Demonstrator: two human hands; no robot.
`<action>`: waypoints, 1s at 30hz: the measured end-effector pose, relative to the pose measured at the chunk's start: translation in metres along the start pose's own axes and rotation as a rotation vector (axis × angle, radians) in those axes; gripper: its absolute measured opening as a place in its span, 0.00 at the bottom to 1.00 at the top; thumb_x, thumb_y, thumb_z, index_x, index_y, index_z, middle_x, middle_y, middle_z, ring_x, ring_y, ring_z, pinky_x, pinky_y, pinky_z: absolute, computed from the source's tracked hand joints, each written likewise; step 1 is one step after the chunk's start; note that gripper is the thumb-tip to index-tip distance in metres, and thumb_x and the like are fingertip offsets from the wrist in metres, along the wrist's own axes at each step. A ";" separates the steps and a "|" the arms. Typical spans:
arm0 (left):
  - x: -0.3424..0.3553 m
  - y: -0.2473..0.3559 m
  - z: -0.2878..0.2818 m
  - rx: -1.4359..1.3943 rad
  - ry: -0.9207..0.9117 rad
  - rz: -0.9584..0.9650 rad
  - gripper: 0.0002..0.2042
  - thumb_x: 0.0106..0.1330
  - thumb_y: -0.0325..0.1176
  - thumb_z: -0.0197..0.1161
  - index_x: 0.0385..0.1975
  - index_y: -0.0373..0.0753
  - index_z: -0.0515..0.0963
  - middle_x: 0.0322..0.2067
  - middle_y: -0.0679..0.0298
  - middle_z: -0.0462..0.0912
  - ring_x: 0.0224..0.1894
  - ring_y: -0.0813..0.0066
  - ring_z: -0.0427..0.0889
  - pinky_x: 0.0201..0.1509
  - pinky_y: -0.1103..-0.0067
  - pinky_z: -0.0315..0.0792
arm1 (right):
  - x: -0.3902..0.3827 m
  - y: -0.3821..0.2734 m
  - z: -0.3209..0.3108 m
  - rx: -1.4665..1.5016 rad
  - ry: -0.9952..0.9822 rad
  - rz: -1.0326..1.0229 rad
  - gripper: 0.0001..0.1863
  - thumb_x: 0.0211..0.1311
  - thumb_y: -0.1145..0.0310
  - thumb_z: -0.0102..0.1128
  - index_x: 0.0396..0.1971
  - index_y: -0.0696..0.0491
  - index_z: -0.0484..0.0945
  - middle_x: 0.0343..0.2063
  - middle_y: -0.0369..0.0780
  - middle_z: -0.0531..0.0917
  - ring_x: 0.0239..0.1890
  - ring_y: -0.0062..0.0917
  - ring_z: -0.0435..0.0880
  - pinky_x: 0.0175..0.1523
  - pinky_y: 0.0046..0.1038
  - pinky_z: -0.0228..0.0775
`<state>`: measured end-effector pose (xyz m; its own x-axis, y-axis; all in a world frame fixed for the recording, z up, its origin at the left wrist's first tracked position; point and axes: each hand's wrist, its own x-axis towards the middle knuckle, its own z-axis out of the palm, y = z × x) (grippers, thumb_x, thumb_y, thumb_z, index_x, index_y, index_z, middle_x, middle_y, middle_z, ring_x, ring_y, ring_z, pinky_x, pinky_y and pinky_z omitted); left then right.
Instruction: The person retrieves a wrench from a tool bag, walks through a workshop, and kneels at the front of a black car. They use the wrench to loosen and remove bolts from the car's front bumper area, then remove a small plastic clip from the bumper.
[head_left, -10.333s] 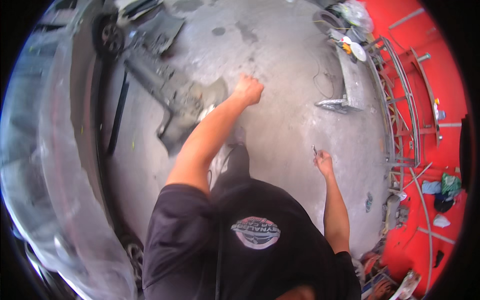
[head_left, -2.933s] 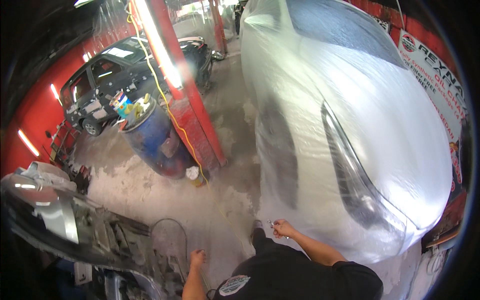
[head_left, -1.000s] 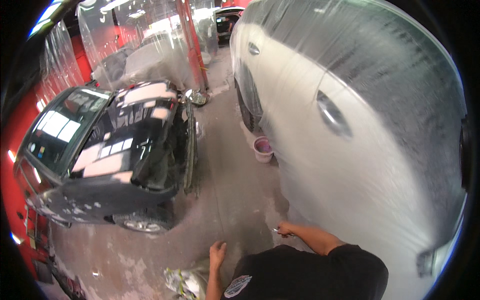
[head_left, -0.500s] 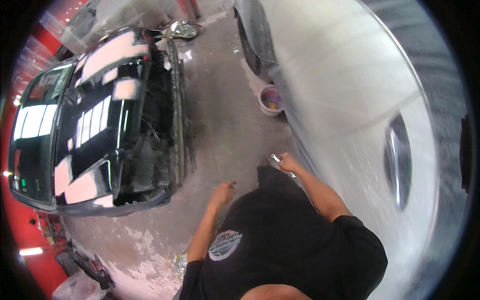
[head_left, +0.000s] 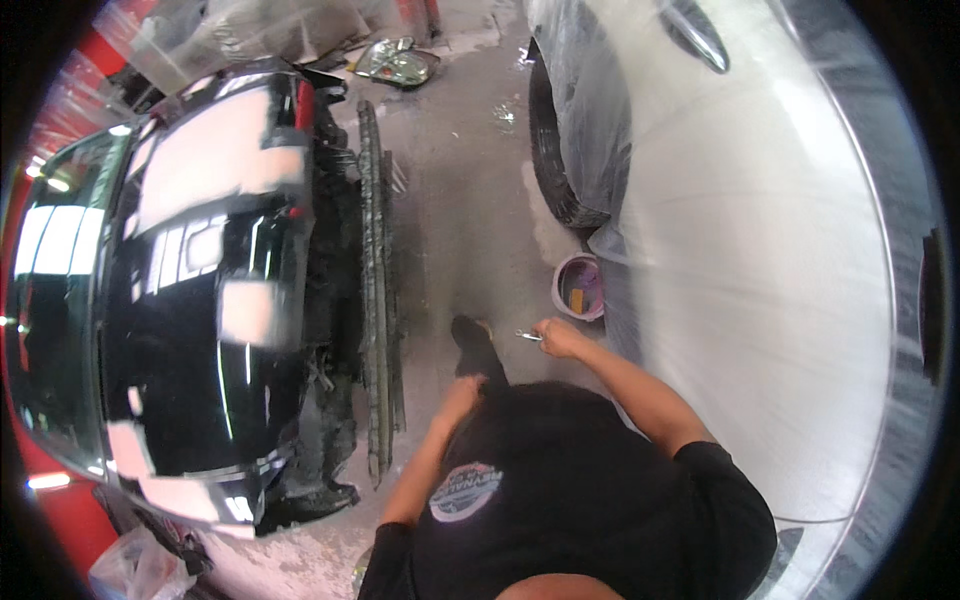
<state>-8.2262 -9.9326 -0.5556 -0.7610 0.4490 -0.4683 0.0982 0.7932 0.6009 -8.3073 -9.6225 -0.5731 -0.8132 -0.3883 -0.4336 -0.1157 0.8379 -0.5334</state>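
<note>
My right hand (head_left: 555, 337) is closed on a small silver wrench (head_left: 528, 335), held out in front of my dark shirt. Just beyond it stands a pink bucket (head_left: 578, 275) with a yellow object and some purple material inside. My left hand (head_left: 466, 392) hangs lower, beside my dark trouser leg, its fingers curled; whether anything is in them I cannot make out. One dark shoe (head_left: 468, 330) shows on the grey floor.
At left, a black car (head_left: 200, 320) with pale sanded patches stands beside long rough strips (head_left: 378, 290) on the floor. At right, a plastic-covered pale car (head_left: 740, 250) shows its wheel (head_left: 565, 160). A foil-like silver object (head_left: 395, 62) lies at the far end.
I have walked forward between the two cars, and my view has tipped down toward the floor. The pink bucket is now beside my right hand, which still holds the wrench.
</note>
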 end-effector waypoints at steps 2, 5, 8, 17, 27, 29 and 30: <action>0.055 -0.005 -0.057 0.140 0.109 0.018 0.18 0.60 0.25 0.65 0.52 0.39 0.83 0.45 0.44 0.87 0.52 0.42 0.84 0.56 0.55 0.77 | 0.044 0.009 -0.016 -0.079 -0.025 -0.034 0.15 0.56 0.71 0.63 0.45 0.54 0.85 0.40 0.53 0.87 0.47 0.52 0.86 0.52 0.50 0.78; 0.119 -0.014 -0.150 0.052 0.067 -0.043 0.20 0.58 0.24 0.63 0.52 0.38 0.83 0.46 0.44 0.86 0.53 0.42 0.83 0.56 0.56 0.77 | 0.103 0.010 -0.063 -0.157 -0.108 0.042 0.18 0.54 0.71 0.63 0.47 0.55 0.85 0.42 0.53 0.87 0.49 0.50 0.87 0.54 0.49 0.78; 0.168 -0.032 -0.216 -0.126 -0.024 0.017 0.21 0.56 0.22 0.61 0.52 0.36 0.83 0.46 0.44 0.88 0.52 0.46 0.86 0.56 0.62 0.78 | 0.151 -0.011 -0.137 -0.138 -0.113 0.118 0.20 0.53 0.71 0.63 0.49 0.55 0.85 0.45 0.52 0.87 0.51 0.50 0.86 0.56 0.48 0.78; 0.280 -0.058 -0.330 -0.584 0.037 -0.124 0.19 0.55 0.21 0.58 0.48 0.31 0.83 0.42 0.52 0.88 0.47 0.61 0.86 0.54 0.69 0.77 | 0.346 0.004 -0.270 -0.225 -0.282 -0.057 0.16 0.61 0.67 0.61 0.47 0.56 0.85 0.45 0.53 0.88 0.52 0.50 0.86 0.57 0.49 0.78; 0.437 -0.010 -0.406 -0.735 0.435 -0.444 0.16 0.61 0.28 0.65 0.49 0.34 0.83 0.47 0.48 0.88 0.54 0.49 0.86 0.59 0.64 0.77 | 0.598 0.078 -0.455 -0.421 -0.560 -0.277 0.17 0.57 0.68 0.64 0.47 0.56 0.84 0.45 0.49 0.88 0.50 0.50 0.86 0.55 0.47 0.79; 0.457 0.002 -0.426 -0.698 0.446 -0.440 0.16 0.62 0.28 0.65 0.49 0.35 0.83 0.47 0.48 0.88 0.54 0.49 0.86 0.59 0.63 0.77 | 0.636 0.086 -0.480 -0.251 -0.626 -0.315 0.15 0.56 0.68 0.65 0.44 0.56 0.84 0.41 0.49 0.89 0.47 0.48 0.87 0.51 0.45 0.78; 0.465 0.005 -0.435 -0.679 0.427 -0.449 0.15 0.62 0.28 0.65 0.49 0.35 0.83 0.48 0.48 0.88 0.54 0.49 0.86 0.59 0.63 0.76 | 0.653 0.088 -0.491 -0.175 -0.670 -0.332 0.14 0.55 0.69 0.66 0.42 0.56 0.84 0.39 0.48 0.89 0.45 0.47 0.88 0.49 0.44 0.78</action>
<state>-8.8584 -9.8984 -0.4886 -0.8221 -0.1398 -0.5520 -0.5588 0.3839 0.7350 -9.1283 -9.6143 -0.5466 -0.2073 -0.7331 -0.6478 -0.4279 0.6634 -0.6138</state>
